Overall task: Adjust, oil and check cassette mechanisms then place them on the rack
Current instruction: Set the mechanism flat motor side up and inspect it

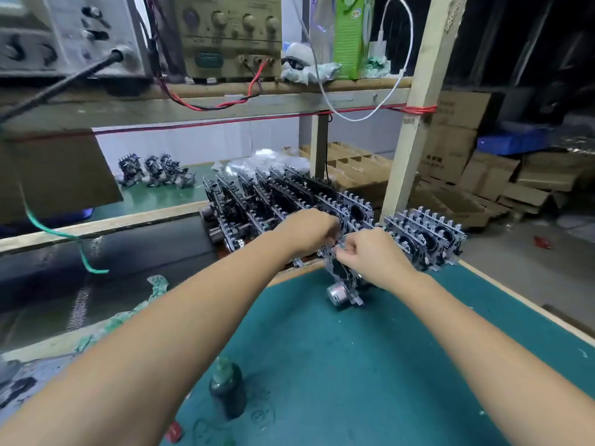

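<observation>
A cassette mechanism [343, 283] stands upright on the green mat [370, 365], its silver motor at the bottom. My left hand [309, 231] grips its top edge from the left. My right hand [370, 252] pinches its upper part from the right, fingers curled. Behind my hands, several rows of finished mechanisms [267, 201] stand packed together, and another cluster of mechanisms [428, 236] stands to the right of the wooden post. A dark oil bottle [227, 386] with a green tip stands on the mat near me.
A wooden post [415, 107] rises just behind the work spot. A shelf above carries test instruments [225, 37] with red wires hanging. A dark conveyor belt [106, 259] runs at left. Three loose mechanisms [154, 170] sit far left. Cardboard boxes [467, 175] pile at right.
</observation>
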Demonstrator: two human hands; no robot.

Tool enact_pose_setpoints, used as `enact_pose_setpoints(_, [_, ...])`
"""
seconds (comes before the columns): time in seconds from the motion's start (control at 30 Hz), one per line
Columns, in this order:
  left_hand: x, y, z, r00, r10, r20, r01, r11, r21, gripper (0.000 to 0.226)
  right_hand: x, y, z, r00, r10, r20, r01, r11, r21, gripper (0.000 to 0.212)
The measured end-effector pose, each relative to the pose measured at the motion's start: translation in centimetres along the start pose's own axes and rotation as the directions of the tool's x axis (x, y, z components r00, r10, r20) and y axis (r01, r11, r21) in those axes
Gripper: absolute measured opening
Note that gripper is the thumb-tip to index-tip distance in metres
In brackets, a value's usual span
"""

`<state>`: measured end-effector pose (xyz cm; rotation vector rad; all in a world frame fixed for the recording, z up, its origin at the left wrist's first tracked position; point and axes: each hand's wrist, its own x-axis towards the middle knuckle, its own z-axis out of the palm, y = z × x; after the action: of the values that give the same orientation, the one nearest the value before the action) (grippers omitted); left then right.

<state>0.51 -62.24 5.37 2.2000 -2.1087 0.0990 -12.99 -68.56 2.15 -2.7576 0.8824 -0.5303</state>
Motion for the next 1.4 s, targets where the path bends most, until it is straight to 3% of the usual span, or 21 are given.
enact_pose_setpoints(0.3, [2.1, 0.3, 3.4, 0.99, -0.083, -0.116, 0.065, 0.986, -0.154, 0.016, 1.0, 2.0, 1.8, 0.998, 0.066, -0.022, -0.069, 0.982, -0.176, 0.043])
enact_pose_setpoints(0.47, [0.1, 1.3, 3.1, 0.976, -0.108, -0.189, 0.073, 0.981, -0.181, 0.024, -0.8, -0.3, 1.6, 0.978, -0.072, -0.196, -0.008, 0.925, -0.381, 0.032])
enact_pose_setpoints(0.7, [-10.1, 0.4, -3.5, 0.99, -0.001, -0.139, -0.018, 0.99, -0.137, 0.01, -6.9, -9.3, -1.0, 0.971, -0.161, -0.178, 0.161, 0.987, -0.015, 0.02])
enact_pose_setpoints(0.83, [-18.7, -0.6, -5.7, 0.968, -0.085, -0.235, 0.053, 0.989, -0.139, 0.015, -10.5, -15.3, -1.7, 0.946, -0.232, -0.228, 0.284, 0.932, 0.226, 0.016])
enact_pose_setpoints(0.87, [-20.9, -1.0, -5.6, 0.961, -0.129, -0.245, 0.093, 0.984, -0.153, 0.017, -11.3, -16.5, -1.1, 0.941, -0.275, -0.197, 0.321, 0.91, 0.261, 0.014])
enact_pose_setpoints(0.93, [-25.3, -2.1, -4.7, 0.944, -0.233, -0.232, 0.186, 0.96, -0.207, 0.017, -13.0, -18.4, 1.1, 0.901, -0.433, 0.009, 0.42, 0.878, 0.232, 0.018])
enact_pose_setpoints(1.0, [-29.3, -3.4, -3.2, 0.902, -0.383, -0.199, 0.308, 0.894, -0.324, 0.014, -14.3, -19.6, 4.0, 0.757, -0.563, 0.33, 0.526, 0.826, 0.202, 0.052])
enact_pose_setpoints(1.07, [-32.8, -4.5, -1.2, 0.829, -0.528, -0.184, 0.406, 0.794, -0.452, 0.013, -14.8, -20.1, 6.8, 0.633, -0.578, 0.514, 0.567, 0.799, 0.2, 0.066])
enact_pose_setpoints(1.17, [-36.7, -5.5, 1.8, 0.71, -0.674, -0.203, 0.481, 0.675, -0.56, 0.013, -14.5, -19.6, 8.8, 0.694, -0.518, 0.499, 0.481, 0.85, 0.213, 0.041])
enact_pose_setpoints(1.27, [-39.2, -5.9, 4.1, 0.634, -0.716, -0.292, 0.487, 0.662, -0.57, 0.017, -14.0, -18.7, 9.3, 0.801, -0.476, 0.362, 0.396, 0.876, 0.276, 0.026])
enact_pose_setpoints(1.33, [-39.9, -6.2, 4.9, 0.578, -0.735, -0.354, 0.482, 0.658, -0.579, 0.02, -13.7, -18.5, 9.2, 0.888, -0.404, 0.22, 0.28, 0.853, 0.441, 0.02])
enact_pose_setpoints(1.4, [-40.2, -6.5, 5.4, 0.521, -0.765, -0.378, 0.491, 0.632, -0.6, 0.022, -13.6, -18.6, 9.0, 0.965, -0.261, 0.031, 0.185, 0.758, 0.626, 0.015])
